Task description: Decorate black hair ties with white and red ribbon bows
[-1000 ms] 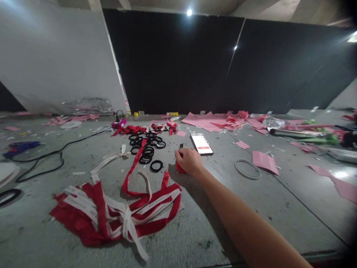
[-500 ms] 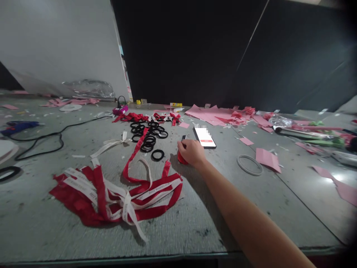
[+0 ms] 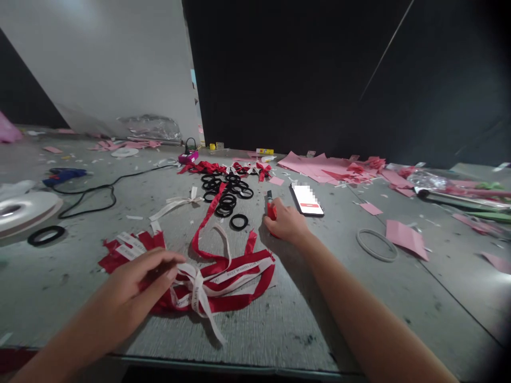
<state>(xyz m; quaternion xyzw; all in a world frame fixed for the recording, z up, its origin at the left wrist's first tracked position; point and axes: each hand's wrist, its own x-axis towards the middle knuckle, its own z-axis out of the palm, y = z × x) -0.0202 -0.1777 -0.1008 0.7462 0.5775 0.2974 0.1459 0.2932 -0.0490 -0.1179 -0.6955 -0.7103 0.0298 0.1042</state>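
My right hand [image 3: 288, 221] is closed around a red tool with a dark grey, flat tip [image 3: 270, 195]. Most of the tool is hidden under my fingers, so I cannot tell its exact kind. Over the left part of a bundle of red ribbon [image 3: 231, 303] hovers my left hand [image 3: 138, 284], thumb and fingers apart, nothing seen between them. Its fingertips are beside the knot of a printed white ribbon [image 3: 196, 282] tied around the bundle; whether they touch is unclear. A phone [image 3: 307, 199] with a lit screen lies just beyond my right hand.
Black rings [image 3: 227, 202] lie piled at mid-table, one ring [image 3: 239, 222] apart. At left are a ribbon spool [image 3: 30, 213], a blue glue gun [image 3: 66, 175] and its cable. Pink paper [image 3: 307, 165], a grey ring [image 3: 377, 246] and wrapping scraps lie to the right.
My left hand has come into view from the lower left, over the ribbon bundle. My right hand now has the red tool tilted up, with more of it showing. The view has turned left.
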